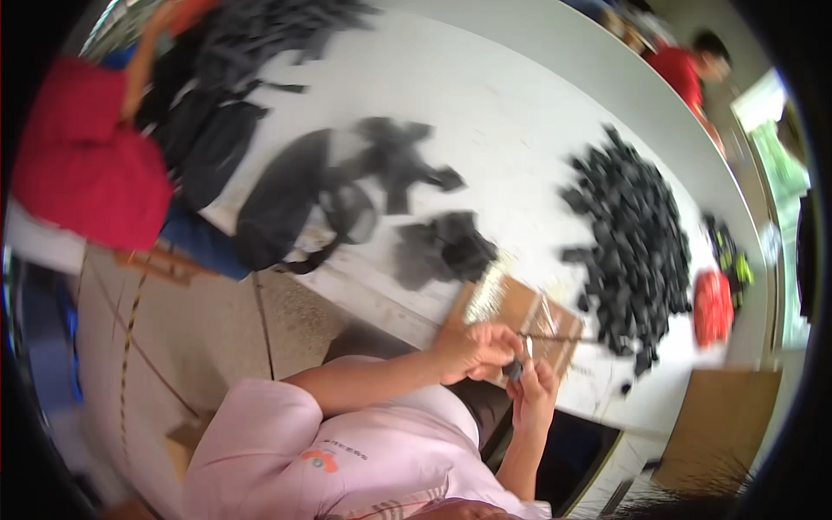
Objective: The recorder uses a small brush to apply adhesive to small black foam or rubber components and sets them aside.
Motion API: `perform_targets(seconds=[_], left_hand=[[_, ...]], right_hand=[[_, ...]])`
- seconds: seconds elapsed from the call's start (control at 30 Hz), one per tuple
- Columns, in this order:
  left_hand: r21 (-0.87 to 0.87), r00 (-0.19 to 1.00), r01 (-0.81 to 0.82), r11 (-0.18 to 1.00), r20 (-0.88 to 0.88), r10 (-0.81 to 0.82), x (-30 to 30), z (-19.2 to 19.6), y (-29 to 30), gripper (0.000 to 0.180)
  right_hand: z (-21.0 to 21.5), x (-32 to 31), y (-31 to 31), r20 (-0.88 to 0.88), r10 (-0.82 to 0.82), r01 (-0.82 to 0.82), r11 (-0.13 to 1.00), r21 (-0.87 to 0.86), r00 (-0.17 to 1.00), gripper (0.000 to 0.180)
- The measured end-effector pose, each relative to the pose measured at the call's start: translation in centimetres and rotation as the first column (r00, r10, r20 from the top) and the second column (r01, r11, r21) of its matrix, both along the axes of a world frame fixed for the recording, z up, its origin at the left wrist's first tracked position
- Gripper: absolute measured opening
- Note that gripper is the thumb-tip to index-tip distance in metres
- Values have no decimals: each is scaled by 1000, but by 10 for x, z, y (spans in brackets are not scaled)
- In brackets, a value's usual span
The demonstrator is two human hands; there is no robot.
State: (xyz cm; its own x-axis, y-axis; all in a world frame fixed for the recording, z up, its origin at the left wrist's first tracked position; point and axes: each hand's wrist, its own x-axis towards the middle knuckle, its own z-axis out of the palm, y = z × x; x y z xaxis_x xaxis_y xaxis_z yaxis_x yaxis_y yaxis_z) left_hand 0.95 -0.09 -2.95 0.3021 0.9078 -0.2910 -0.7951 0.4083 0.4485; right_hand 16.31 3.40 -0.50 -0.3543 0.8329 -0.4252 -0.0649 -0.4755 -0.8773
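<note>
My left hand [477, 354] and my right hand [534, 388] meet in front of my chest, at the near edge of the white table. Fingers of both hands are closed around a small dark piece [513, 370], too small to identify. A thin white sliver [528, 347] stands up beside my right fingertips; whether it belongs to that piece I cannot tell. Just beyond my hands lies a brown cardboard box [507, 305] with shiny clear tape or film on it. Black fabric pieces [446, 247] rest to its left, partly blurred.
A large heap of small black pieces [637, 243] covers the table's right side, beside a red bundle [712, 308]. Leftward are a black bag [290, 195] and black strips [260, 39]. A person in red [95, 160] sits at the left; another person [685, 74] is behind the table.
</note>
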Motion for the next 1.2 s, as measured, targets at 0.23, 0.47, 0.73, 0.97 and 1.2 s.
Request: perform_targets(seconds=[0.23,0.47,0.73,0.97,1.2], left_hand=[[174,993,-82,981,101,65,17,71,58,18],[126,972,-156,980,195,130,27,76,63,21],[252,966,-88,964,-213,144,16,69,61,19],[-81,924,-56,995,373,83,19,75,74,25],[209,932,-135,969,-305,195,17,58,61,25]], right_hand=[[70,13,51,-72,-41,68,902,427,997,21],[60,14,61,-372,-6,60,989,134,928,20],[32,11,62,-381,172,-116,979,165,908,19],[47,11,80,-352,191,-148,978,146,916,22],[32,13,71,-336,201,-158,976,150,920,21]])
